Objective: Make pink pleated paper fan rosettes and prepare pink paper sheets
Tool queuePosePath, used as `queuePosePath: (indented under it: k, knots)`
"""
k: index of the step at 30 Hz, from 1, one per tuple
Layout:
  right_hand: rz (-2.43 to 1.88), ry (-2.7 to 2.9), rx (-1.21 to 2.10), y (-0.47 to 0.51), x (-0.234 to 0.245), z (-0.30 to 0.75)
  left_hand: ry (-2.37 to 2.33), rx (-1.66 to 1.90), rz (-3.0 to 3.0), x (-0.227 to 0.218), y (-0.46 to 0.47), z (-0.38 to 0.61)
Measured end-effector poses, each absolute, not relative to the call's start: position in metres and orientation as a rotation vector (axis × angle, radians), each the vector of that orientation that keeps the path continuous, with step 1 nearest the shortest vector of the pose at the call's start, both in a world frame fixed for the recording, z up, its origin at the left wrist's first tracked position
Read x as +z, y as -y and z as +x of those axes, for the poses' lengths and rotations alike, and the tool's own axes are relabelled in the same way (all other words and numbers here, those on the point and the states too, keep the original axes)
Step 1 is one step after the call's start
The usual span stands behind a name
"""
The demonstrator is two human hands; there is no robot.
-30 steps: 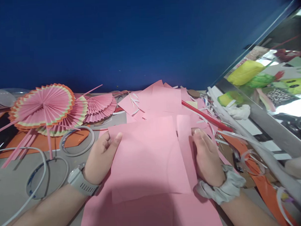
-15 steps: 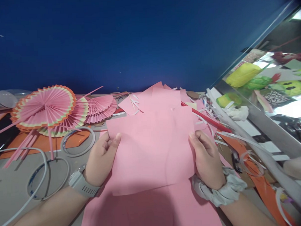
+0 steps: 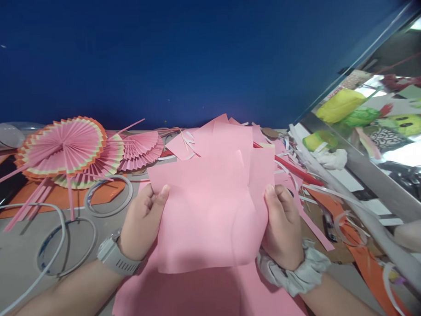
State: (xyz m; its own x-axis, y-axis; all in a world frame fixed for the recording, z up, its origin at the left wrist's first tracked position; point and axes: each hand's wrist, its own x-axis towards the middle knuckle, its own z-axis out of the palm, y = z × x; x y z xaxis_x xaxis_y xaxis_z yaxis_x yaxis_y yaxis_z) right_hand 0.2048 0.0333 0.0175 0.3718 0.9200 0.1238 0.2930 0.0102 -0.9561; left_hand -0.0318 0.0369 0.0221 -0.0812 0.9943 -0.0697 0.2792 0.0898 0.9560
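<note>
A sheet of pink paper (image 3: pixel 202 213) is held up in front of me between both hands. My left hand (image 3: pixel 146 220) pinches its left edge, thumb on the near face. On the other side, my right hand (image 3: pixel 282 224) is closed on the right edge, its thumb also in front. A split runs down from the top edge near the right, leaving a strip (image 3: pixel 261 170) on that side, and the lower right part bulges. Fingers behind the sheet are hidden. More pink sheets (image 3: pixel 187 297) lie beneath it.
Pleated paper fans (image 3: pixel 63 147) lie at the left, near grey rings (image 3: pixel 108 196) and a white cable (image 3: pixel 63 232). Pink paper (image 3: pixel 220 137) is heaped behind the sheet. Rightward are paper scraps, orange strips (image 3: pixel 369 267) and a long pale roll (image 3: pixel 357 208). A blue wall (image 3: pixel 193 57) stands behind.
My right hand has moved slightly left and turned inward. The split near the sheet's top right has lengthened downward, and the lower right part now bows. My left hand has stayed nearly still.
</note>
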Motion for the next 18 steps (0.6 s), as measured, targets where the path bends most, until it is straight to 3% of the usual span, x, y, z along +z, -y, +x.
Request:
queuePosePath:
  k: [9, 14, 18]
  knots:
    - [-1.536, 1.145, 0.673, -0.0353, 0.0199, 0.2035, -1.486, 1.080, 1.302, 0.0218, -0.0416, -0.0320]
    - [-1.520, 1.268, 0.820, -0.0381, 0.0238, 0.2059, -1.436, 1.212, 1.176, 0.0180, -0.0422, -0.0340]
    - [-1.566, 1.287, 0.678, -0.0369, 0.0212, 0.2086, -1.302, 1.070, 1.179, 0.0173, -0.0408, -0.0339]
